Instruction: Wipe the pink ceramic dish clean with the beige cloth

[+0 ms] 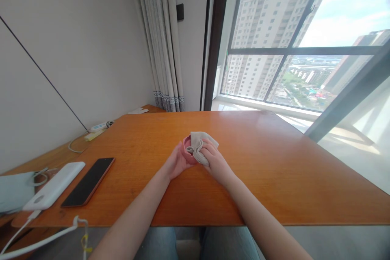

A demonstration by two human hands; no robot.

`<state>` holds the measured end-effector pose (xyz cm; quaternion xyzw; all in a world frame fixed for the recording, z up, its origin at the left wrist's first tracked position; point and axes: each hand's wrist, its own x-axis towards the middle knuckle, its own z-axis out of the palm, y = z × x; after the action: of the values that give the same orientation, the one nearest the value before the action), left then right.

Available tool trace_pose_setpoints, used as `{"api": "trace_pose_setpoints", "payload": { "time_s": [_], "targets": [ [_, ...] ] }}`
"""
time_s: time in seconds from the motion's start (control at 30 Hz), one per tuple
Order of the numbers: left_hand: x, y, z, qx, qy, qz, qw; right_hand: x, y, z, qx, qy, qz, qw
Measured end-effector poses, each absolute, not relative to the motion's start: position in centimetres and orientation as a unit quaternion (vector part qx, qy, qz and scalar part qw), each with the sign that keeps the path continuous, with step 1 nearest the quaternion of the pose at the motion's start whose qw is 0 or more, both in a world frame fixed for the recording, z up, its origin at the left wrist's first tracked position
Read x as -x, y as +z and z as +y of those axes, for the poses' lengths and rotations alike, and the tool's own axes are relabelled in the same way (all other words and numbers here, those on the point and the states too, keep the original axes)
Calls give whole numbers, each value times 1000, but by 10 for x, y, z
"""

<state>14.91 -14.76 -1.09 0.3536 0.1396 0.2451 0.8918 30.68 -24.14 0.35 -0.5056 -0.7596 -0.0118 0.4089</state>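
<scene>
My left hand (176, 163) is closed around the side of a small pink cup or bowl (185, 155), tilted so that its opening faces right. A light grey cloth (201, 139) is bunched up in my right hand (215, 160). Part of the cloth is pressed into the mouth of the pink vessel, and the rest drapes over the back of my right fingers. Both hands are close together over the middle of the wooden table (258, 183). The cloth hides most of the vessel's inside, so its exact kind is unclear.
To the left lie a black smartphone (89, 182) and a white power bank (55, 185) with a cable plugged in. A white cable (45, 244) hangs by the front left edge. Behind stand a curtain (163, 40) and a large window (286, 50).
</scene>
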Motion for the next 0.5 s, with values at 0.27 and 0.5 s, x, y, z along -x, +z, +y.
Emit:
{"api": "trace_pose_setpoints", "payload": {
  "time_s": [0.27,0.5],
  "targets": [
    [-130,-6,-125,-394,193,198,876,-299,14,-250,466,34,-786,404],
    [-137,-5,-128,-366,248,195,875,-306,11,-248,474,8,-785,398]
  ]
}}
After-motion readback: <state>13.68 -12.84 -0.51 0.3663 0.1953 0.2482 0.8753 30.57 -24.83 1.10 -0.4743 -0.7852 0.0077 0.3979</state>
